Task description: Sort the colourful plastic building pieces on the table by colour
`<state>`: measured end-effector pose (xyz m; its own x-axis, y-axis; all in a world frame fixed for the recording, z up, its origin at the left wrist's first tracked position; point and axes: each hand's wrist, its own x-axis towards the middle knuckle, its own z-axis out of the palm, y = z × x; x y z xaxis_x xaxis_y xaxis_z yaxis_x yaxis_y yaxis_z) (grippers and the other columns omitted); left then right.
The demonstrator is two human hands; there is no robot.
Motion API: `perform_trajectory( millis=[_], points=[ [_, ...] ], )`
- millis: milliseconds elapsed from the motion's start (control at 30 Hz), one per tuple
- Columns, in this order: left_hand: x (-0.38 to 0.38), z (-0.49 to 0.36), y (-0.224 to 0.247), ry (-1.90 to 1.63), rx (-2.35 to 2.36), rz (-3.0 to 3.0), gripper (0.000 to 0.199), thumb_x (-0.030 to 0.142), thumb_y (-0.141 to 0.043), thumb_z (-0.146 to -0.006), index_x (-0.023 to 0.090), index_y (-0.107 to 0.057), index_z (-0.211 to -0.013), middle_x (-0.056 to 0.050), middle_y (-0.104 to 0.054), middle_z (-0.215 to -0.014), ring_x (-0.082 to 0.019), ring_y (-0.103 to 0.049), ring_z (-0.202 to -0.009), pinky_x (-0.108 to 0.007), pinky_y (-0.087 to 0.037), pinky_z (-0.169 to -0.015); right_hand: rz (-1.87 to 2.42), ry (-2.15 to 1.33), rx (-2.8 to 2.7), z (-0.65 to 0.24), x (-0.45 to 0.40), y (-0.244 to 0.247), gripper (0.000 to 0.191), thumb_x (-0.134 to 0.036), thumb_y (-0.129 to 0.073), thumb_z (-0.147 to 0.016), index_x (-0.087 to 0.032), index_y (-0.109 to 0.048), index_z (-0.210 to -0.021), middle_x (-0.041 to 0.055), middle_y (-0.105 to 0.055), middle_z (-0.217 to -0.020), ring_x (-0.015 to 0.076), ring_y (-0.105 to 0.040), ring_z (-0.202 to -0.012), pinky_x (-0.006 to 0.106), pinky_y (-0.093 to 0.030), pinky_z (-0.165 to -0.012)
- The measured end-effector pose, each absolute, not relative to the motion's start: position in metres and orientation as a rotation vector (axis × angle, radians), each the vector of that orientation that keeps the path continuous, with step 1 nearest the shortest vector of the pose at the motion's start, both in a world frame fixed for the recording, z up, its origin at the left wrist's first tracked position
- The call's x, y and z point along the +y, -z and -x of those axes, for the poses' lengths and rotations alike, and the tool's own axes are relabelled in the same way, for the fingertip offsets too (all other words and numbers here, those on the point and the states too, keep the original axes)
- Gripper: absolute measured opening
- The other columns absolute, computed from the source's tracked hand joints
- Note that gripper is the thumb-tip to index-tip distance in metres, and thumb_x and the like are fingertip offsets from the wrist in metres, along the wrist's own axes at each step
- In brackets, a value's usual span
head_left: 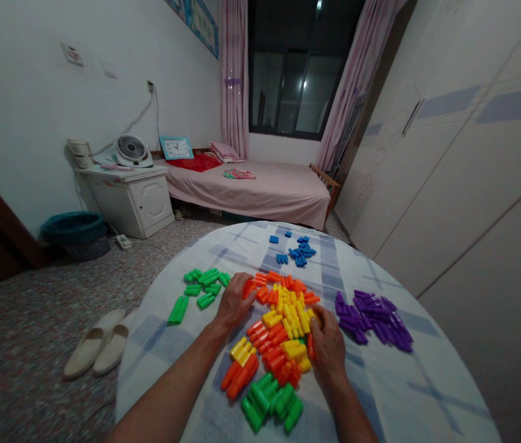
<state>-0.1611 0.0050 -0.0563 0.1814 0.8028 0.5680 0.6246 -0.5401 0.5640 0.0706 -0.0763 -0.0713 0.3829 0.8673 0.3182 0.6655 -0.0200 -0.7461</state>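
Observation:
A mixed heap of plastic building blocks lies between my hands, with yellow blocks [294, 314] among orange blocks [275, 335]. My left hand [236, 301] is at the heap's far left edge, its fingers curled against an orange block [249, 288]. On the other side, my right hand [328, 341] rests with fingers bent against yellow and orange pieces; what lies within its grasp is partly hidden. Closest to me are larger green blocks [272, 400]. Left of them sits a joined yellow-and-orange piece [241, 369].
The round table wears a checked cloth [394, 394]. Small green blocks [205, 286] lie left, blue blocks [302, 251] at the far side, purple blocks [374, 317] right. Beyond stand a bed [260, 191], a white cabinet [133, 200] and a bin [76, 231]. Shoes [96, 344] are on the floor.

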Motion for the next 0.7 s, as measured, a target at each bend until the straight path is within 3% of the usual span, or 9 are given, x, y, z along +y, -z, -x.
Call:
perform_trajectory(
  millis=[200, 300, 467, 633, 700],
  points=[
    [0.007, 0.157, 0.076, -1.039, 1.375, -2.44, 0.046, 0.014, -0.052, -0.077, 0.017, -0.049, -0.123, -0.013, -0.043, -0.135, -0.026, -0.04, -0.126, -0.047, -0.035, -0.106, 1.731, -0.266, -1.348, -0.07, -0.076, 0.072, 0.038, -0.031, -0.037, -0.08, -0.017, -0.058, -0.108, 0.0088, -0.06, -0.11, 0.0227, -0.055, -0.103, 0.035, -0.039, -0.092],
    [0.008, 0.158, 0.077, -1.004, 1.342, -2.466, 0.042, 0.015, -0.051, -0.078, 0.016, -0.051, -0.12, -0.013, -0.044, -0.135, -0.024, -0.04, -0.126, -0.044, -0.034, -0.107, 1.73, -0.262, -1.361, -0.069, -0.077, 0.071, 0.038, -0.032, -0.036, -0.081, -0.016, -0.057, -0.109, 0.009, -0.06, -0.111, 0.0224, -0.054, -0.103, 0.034, -0.039, -0.092],
    [0.003, 0.158, 0.065, -0.928, 1.286, -2.498, 0.051, 0.022, -0.06, -0.073, 0.022, -0.051, -0.123, -0.008, -0.055, -0.119, -0.022, -0.05, -0.111, -0.04, -0.042, -0.097, 1.748, -0.27, -1.361, -0.07, -0.078, 0.071, 0.037, -0.031, -0.036, -0.082, -0.017, -0.056, -0.109, 0.0084, -0.06, -0.11, 0.0224, -0.054, -0.103, 0.035, -0.038, -0.092],
    [-0.001, 0.155, 0.059, -0.827, 1.171, -2.616, 0.051, 0.028, -0.06, -0.078, 0.025, -0.048, -0.128, -0.008, -0.047, -0.133, -0.024, -0.043, -0.12, -0.041, -0.037, -0.1, 1.716, -0.272, -1.361, -0.07, -0.077, 0.071, 0.036, -0.031, -0.036, -0.081, -0.017, -0.056, -0.108, 0.0086, -0.06, -0.11, 0.0224, -0.055, -0.102, 0.035, -0.039, -0.09],
    [0.0, 0.155, 0.057, -0.798, 1.14, -2.628, 0.048, 0.029, -0.06, -0.078, 0.025, -0.05, -0.125, -0.007, -0.052, -0.128, -0.024, -0.046, -0.116, -0.04, -0.038, -0.099, 1.716, -0.274, -1.354, -0.069, -0.078, 0.07, 0.036, -0.031, -0.037, -0.08, -0.017, -0.057, -0.107, 0.0089, -0.06, -0.109, 0.0227, -0.055, -0.101, 0.035, -0.04, -0.09]
  ],
)
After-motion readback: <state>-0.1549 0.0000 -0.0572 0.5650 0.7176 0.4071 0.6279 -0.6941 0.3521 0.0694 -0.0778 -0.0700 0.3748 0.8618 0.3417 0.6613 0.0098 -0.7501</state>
